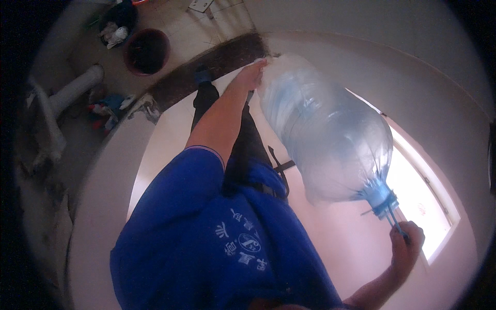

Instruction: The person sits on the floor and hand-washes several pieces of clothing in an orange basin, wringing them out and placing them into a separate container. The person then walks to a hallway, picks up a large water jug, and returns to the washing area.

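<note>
A large clear plastic water jug [333,139], bluish and seemingly wrapped in thin film, is held slantwise before me on the right. Its blue neck [379,193] points to the lower right, and a thin blue carrying handle [394,221] hangs from it. Around that handle my right hand [407,236] is closed. My left hand [257,73] reaches forward to the jug's far end and grips its edge; some of the fingers are hidden. Below the left forearm are my dark trousers [248,143], and one foot [202,74] shows near a dark floor strip.
A dark floor strip [217,58] crosses ahead. Beyond it stand a reddish basin [148,51], a dark bucket [120,19] with pale items, and a small stool [201,4]. A white pipe [77,85] lies left. A bright doorway [418,193] opens right, beside a pale wall [418,104].
</note>
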The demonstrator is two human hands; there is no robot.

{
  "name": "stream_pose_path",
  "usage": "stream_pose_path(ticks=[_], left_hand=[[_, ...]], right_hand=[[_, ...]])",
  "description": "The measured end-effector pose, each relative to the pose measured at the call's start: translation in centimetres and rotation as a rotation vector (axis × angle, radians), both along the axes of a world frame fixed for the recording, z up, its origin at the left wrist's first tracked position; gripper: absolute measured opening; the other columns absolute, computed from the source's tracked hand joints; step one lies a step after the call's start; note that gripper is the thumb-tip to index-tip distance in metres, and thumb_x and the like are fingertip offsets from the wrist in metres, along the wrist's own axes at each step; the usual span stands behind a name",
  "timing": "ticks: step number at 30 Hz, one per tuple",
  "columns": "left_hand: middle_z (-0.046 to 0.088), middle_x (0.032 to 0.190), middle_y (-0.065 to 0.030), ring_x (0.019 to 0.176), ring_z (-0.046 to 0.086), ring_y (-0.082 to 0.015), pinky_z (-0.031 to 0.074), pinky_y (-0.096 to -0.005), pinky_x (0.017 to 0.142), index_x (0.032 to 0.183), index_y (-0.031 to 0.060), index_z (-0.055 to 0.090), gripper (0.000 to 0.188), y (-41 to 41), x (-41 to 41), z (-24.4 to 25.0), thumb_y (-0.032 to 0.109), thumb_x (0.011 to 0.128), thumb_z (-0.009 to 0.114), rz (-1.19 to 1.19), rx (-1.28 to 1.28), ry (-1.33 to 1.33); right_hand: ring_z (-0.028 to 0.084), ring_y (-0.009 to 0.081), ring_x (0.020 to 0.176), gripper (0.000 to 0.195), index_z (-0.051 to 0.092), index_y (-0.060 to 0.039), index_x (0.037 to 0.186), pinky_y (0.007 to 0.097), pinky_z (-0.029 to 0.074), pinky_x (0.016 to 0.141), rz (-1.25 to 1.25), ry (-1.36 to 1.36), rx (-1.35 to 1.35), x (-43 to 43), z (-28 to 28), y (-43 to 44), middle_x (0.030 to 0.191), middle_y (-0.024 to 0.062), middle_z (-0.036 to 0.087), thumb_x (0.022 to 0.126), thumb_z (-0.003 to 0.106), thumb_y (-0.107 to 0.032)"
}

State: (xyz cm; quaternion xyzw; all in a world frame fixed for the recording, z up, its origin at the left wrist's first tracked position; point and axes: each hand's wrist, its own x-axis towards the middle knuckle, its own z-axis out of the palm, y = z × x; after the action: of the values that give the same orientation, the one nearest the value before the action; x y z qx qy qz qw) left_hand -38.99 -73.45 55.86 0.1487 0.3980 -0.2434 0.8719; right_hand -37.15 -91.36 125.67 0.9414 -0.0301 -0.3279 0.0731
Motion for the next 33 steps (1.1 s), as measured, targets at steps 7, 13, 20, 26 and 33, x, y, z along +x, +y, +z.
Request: stream_pose_path(ticks=[7, 13, 20, 26, 33], left_hand=[[0.063, 0.087, -0.0054, 0.083, 0.062, -0.0213, 0.052, -0.0387, 0.078, 0.096, 0.0075, 0.061, 0.024, 2.9, 3.1, 5.4, 0.03, 0.091, 0.058, 0.275, -0.12, 0.057], [0.062, 0.108, -0.0139, 0.095, 0.062, -0.0273, 0.05, -0.0445, 0.086, 0.11, 0.0, 0.059, 0.045, 5.1, 4.7, 9.9, 0.038, 0.086, 0.064, 0.287, -0.005, 0.046], [0.063, 0.113, -0.0127, 0.101, 0.06, -0.0275, 0.047, -0.0419, 0.091, 0.116, 0.0015, 0.059, 0.045, 11.0, 5.3, 10.9, 0.04, 0.092, 0.054, -0.143, 0.349, 0.047], [0.064, 0.102, -0.014, 0.09, 0.063, -0.0257, 0.053, -0.0429, 0.073, 0.108, -0.0029, 0.061, 0.041, 14.3, 6.6, 10.3, 0.028, 0.082, 0.066, 0.255, 0.279, -0.054], [0.062, 0.109, -0.0245, 0.104, 0.061, -0.0318, 0.05, -0.0452, 0.082, 0.109, -0.01, 0.059, 0.056, 16.4, 8.1, 9.0, 0.041, 0.086, 0.055, 0.33, 0.471, 0.285]], right_hand=[[0.049, 0.0202, 0.071, 0.019, 0.058, -0.0024, 0.085, 0.0335, 0.042, 0.065, -0.01, -0.008, 0.159, 1.6, -1.8, 1.4, 0.077, 0.0078, 0.054, 0.069, 0.067, -0.006], [0.045, 0.0138, 0.076, 0.024, 0.056, -0.0044, 0.102, 0.0288, 0.039, 0.067, 0.116, 0.288, 0.209, 6.2, -2.2, 4.8, 0.092, 0.0053, 0.053, 0.081, 0.067, -0.01], [0.041, 0.0118, 0.055, 0.017, 0.054, -0.0031, 0.073, 0.0288, 0.033, 0.052, 0.212, 0.259, 0.359, 10.3, -1.6, 9.2, 0.063, 0.0033, 0.048, 0.074, 0.067, -0.013], [0.039, 0.0132, 0.047, 0.02, 0.051, -0.0028, 0.062, 0.0304, 0.034, 0.045, 0.269, 0.214, 0.408, 11.6, -1.9, 11.9, 0.053, 0.006, 0.047, 0.069, 0.066, -0.014], [0.037, 0.0142, 0.045, 0.034, 0.043, -0.0051, 0.056, 0.0326, 0.032, 0.043, 0.368, 0.244, 0.313, 13.1, -0.2, 15.2, 0.049, 0.0049, 0.042, 0.073, 0.065, -0.024]])
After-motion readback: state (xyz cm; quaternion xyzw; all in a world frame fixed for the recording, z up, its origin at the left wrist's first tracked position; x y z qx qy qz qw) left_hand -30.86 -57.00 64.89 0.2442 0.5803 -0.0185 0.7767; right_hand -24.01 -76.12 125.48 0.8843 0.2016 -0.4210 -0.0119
